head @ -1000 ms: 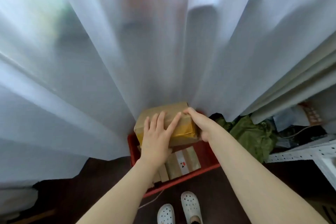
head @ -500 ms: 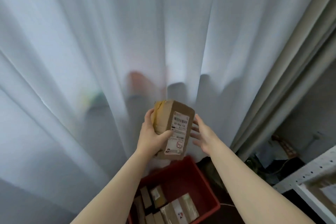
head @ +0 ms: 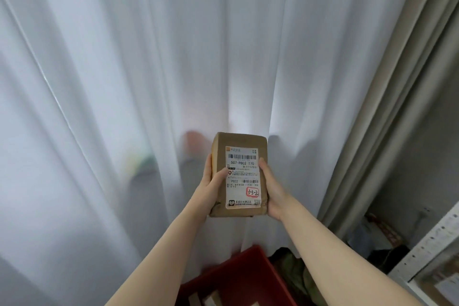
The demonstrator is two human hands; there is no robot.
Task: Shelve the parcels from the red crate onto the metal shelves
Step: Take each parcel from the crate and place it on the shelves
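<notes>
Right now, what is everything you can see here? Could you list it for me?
held parcel: one, brown cardboard with a white label, upright at the centre, in front of the curtain.
red crate: one, red, bottom centre, below the held parcel.
parcels in the crate: count unclear, brown, cut off by the bottom edge.
sheer curtain: one, white, fills the background.
heavy curtain: one, beige, right side.
green cloth: one bundle, olive, right of the crate.
metal shelves: one unit, white, lower right corner.
left hand: one, grips the held parcel's left side.
right hand: one, grips its right side.
</notes>
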